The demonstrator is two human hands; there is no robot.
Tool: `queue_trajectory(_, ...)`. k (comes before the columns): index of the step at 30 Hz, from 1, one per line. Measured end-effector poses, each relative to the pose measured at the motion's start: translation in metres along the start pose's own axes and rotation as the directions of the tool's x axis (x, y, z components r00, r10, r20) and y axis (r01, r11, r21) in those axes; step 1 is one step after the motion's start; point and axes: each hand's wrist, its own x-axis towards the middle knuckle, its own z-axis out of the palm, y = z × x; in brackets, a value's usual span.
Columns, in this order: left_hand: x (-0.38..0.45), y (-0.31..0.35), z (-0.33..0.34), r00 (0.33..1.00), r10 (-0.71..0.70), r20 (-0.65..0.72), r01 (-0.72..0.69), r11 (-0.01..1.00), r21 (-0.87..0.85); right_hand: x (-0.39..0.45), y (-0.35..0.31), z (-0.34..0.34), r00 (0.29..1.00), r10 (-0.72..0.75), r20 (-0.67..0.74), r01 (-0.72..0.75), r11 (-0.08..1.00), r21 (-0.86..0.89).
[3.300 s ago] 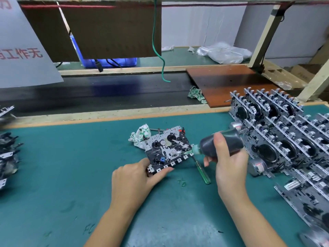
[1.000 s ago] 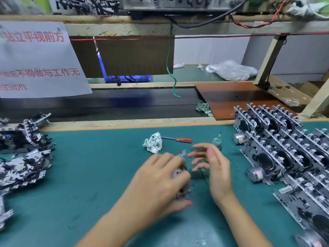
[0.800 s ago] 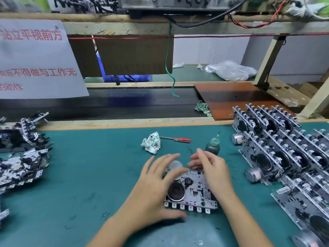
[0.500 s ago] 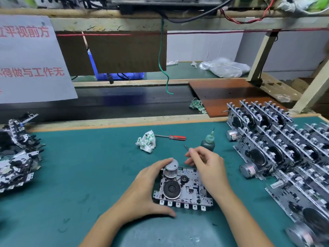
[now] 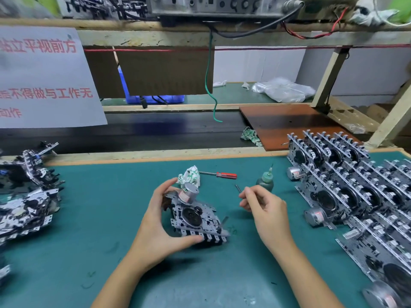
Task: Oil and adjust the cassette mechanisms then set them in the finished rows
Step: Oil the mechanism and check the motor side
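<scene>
The left hand [image 5: 155, 221] grips the grey metal cassette mechanism [image 5: 195, 216] at the green mat's [image 5: 89, 218] centre, tilted up — flywheel exposed for adjusting. At three o'clock the right hand [image 5: 264, 207] pinches a thin screwdriver [image 5: 237, 187] — poised.

Showing left hand [image 5: 155, 221] and right hand [image 5: 264, 210], both bare, fingers slim, nails looking short where catching the light, finer detail blurring out. Showing left forearm [image 5: 117, 283] and right forearm [image 5: 307, 272] bare as well, staying uncovered from wrist right down to the bottom edge of the head view. Wearing bare skin only across everything in shot, both sides looking alike.
</scene>
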Motion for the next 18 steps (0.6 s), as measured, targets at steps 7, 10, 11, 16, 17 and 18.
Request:
queue_trajectory(7,-0.004,0.012,-0.004,0.982,0.114,-0.147,-0.137,0.979,-0.154,-0.005,-0.008,0.005,0.995,0.01,0.095,-0.017,0.998,0.065)
queue_trajectory(10,-0.006,0.016,0.01,0.977,0.163,-0.137,-0.165,0.986,-0.002,-0.004,-0.017,0.005,0.961,0.064,0.269,-0.134,0.959,0.251)
queue_trajectory(11,-0.006,0.018,0.016,0.98,0.151,-0.129,-0.151,0.989,0.009,-0.004,-0.019,0.004,0.932,0.074,0.355,-0.185,0.939,0.29)
queue_trajectory(16,-0.002,0.017,0.038,0.982,0.17,0.079,-0.182,0.969,0.17,-0.005,-0.022,0.003,0.856,0.035,0.515,-0.242,0.908,0.341)
queue_trajectory(17,-0.002,0.016,0.041,0.977,0.186,0.105,-0.206,0.954,0.22,-0.003,-0.021,0.002,0.878,0.072,0.474,-0.249,0.913,0.323)
queue_trajectory(18,-0.003,0.014,0.042,0.975,0.194,0.111,-0.217,0.941,0.26,-0.001,-0.018,0.001,0.895,0.14,0.423,-0.278,0.917,0.286)
